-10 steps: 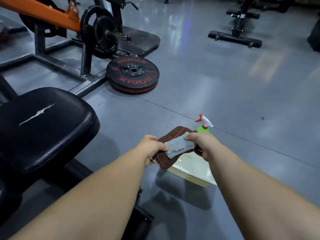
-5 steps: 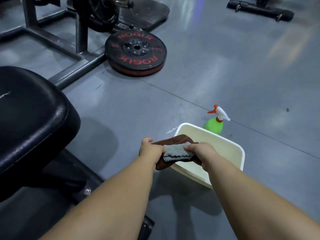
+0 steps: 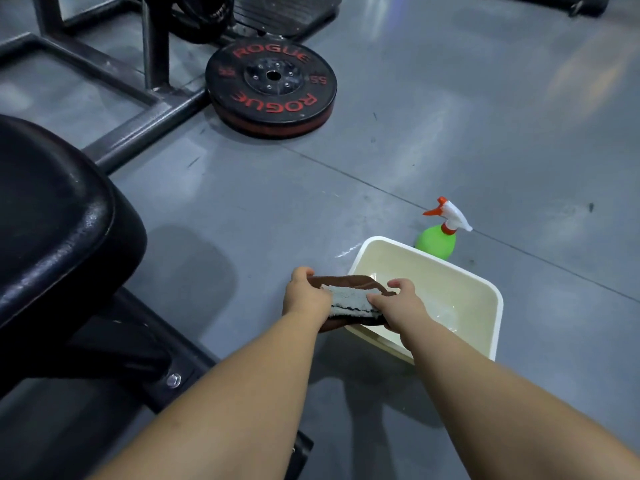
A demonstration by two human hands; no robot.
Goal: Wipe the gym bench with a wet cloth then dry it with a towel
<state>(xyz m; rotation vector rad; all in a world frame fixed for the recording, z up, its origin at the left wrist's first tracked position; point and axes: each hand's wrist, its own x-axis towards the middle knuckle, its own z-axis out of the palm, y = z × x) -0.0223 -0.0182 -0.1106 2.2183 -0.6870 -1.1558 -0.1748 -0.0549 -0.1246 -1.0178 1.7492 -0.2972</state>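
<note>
A folded cloth, brown outside with a grey fuzzy face, is stretched between both hands over the near left corner of a cream plastic basin. My left hand grips its left end and my right hand grips its right end. The basin stands on the floor and holds a little water. The black padded gym bench fills the left side, its frame running under my left forearm.
A green spray bottle with a white and orange trigger stands just behind the basin. A black Rogue weight plate lies on the grey floor beyond, beside a dark steel rack frame.
The view has tilted down and closer; the basin, earlier mostly hidden by the cloth, is in full view. Both hands keep their hold on the cloth, now lower over the basin's corner.
</note>
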